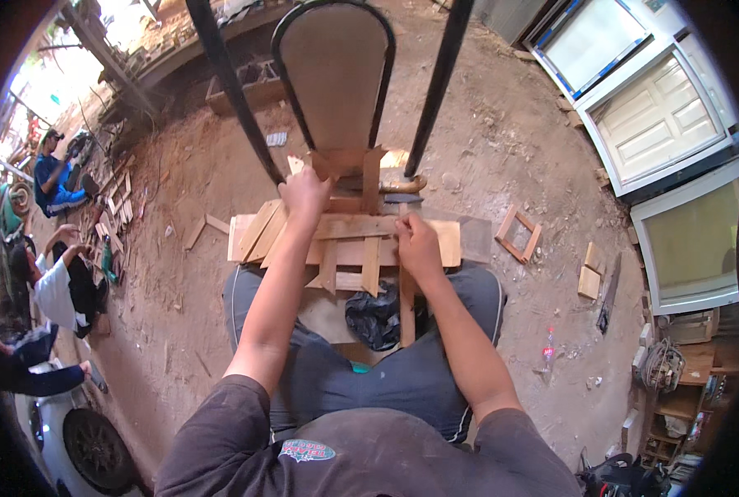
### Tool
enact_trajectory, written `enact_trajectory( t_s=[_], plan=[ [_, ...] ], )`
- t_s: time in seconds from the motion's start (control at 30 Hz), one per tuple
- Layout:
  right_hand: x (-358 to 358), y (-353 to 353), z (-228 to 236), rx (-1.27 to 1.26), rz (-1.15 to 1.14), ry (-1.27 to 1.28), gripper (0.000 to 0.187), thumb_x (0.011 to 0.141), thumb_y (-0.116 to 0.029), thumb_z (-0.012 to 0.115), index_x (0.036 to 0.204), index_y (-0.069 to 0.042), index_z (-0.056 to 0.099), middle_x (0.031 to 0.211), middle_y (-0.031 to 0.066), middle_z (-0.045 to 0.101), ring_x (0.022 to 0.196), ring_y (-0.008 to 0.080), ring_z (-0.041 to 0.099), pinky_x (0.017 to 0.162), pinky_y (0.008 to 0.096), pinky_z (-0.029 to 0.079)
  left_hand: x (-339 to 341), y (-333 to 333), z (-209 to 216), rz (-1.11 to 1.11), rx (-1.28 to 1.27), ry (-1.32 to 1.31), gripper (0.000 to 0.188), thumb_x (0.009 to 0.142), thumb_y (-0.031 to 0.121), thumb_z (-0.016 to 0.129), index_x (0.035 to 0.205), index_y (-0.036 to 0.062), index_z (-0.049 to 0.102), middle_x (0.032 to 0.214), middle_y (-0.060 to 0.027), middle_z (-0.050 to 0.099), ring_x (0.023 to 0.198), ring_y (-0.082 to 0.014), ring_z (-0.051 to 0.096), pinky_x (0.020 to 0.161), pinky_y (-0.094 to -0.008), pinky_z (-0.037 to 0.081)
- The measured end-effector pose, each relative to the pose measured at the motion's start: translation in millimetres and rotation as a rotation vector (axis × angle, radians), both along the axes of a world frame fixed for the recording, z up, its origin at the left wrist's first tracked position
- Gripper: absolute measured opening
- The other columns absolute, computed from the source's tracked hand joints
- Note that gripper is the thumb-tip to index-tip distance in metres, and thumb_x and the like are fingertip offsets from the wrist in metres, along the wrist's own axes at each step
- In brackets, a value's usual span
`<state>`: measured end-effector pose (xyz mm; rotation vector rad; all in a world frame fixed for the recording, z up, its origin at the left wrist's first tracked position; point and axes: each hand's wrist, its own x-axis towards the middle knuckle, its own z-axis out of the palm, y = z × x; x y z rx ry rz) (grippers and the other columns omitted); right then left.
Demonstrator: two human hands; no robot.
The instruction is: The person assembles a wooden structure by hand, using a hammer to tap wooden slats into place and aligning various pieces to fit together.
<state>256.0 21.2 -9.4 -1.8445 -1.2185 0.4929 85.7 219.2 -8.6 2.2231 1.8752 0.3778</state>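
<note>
Across my lap lies a pale wooden board [447,242], with several thin wooden slats on it. My right hand [420,247] is closed at the right end of a crosswise slat [354,227], fingertips pressed on it. A longer upright slat [407,302] runs under that hand toward my lap. Beyond the board's far edge, my left hand [305,197] is closed in a fist; whatever it holds is hidden. Short wood pieces [372,178] stand just right of that fist, against the seat of a chair [336,62]. Angled slats [262,232] rest at the board's left end.
A black plastic bag [375,319] sits between my legs. On the dirt floor at right are a small wooden frame [518,234], wood blocks [590,272] and a bottle [549,344]. Framed panels [659,120] lean further right. Other people [57,178] sit at left, near a car [79,439].
</note>
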Motion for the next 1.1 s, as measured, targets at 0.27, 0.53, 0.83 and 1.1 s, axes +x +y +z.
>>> enact_trajectory(
  t_s=[0.27,0.53,0.83,1.1],
  plan=[
    [11,-3,20,0.149,-0.071,0.108,0.020,0.099,-0.017,0.064,0.095,0.002,0.063,0.086,0.0246,0.067,0.084,0.0427,0.067,0.073,0.0467,0.052,10,-4,8,0.045,0.177,-0.160,0.041,0.090,0.042,0.069,0.099,0.0024,0.072,0.085,-0.0220,0.074,0.089,-0.0406,0.073,0.086,-0.0485,0.048],
    [18,-1,30,0.307,-0.160,0.258,0.024,0.100,-0.023,0.065,0.098,0.001,0.067,0.088,0.0147,0.073,0.081,0.0246,0.071,0.074,0.0373,0.056,-31,-22,77,-0.240,0.400,-1.226,0.044,0.095,0.013,0.071,0.133,-0.0010,0.056,0.117,-0.0193,0.071,0.105,-0.0267,0.070,0.092,-0.0336,0.054],
    [23,-4,23,0.316,-0.103,0.468,0.022,0.106,-0.022,0.059,0.096,-0.003,0.063,0.088,0.0047,0.073,0.081,0.0103,0.066,0.071,0.0265,0.051,-42,-156,173,-0.623,-0.483,-1.856,0.055,0.112,0.038,0.039,0.152,0.0011,0.036,0.115,-0.0124,0.060,0.111,-0.0253,0.062,0.100,-0.0410,0.052],
    [29,-3,16,0.239,-0.085,0.533,0.022,0.106,-0.021,0.059,0.097,-0.002,0.061,0.086,0.0058,0.072,0.076,0.0123,0.067,0.070,0.0282,0.053,-31,-232,185,-0.644,-1.456,-2.361,0.066,0.111,0.044,0.035,0.159,0.0026,0.020,0.101,-0.0077,0.048,0.091,-0.0279,0.058,0.094,-0.0572,0.053]
  ],
)
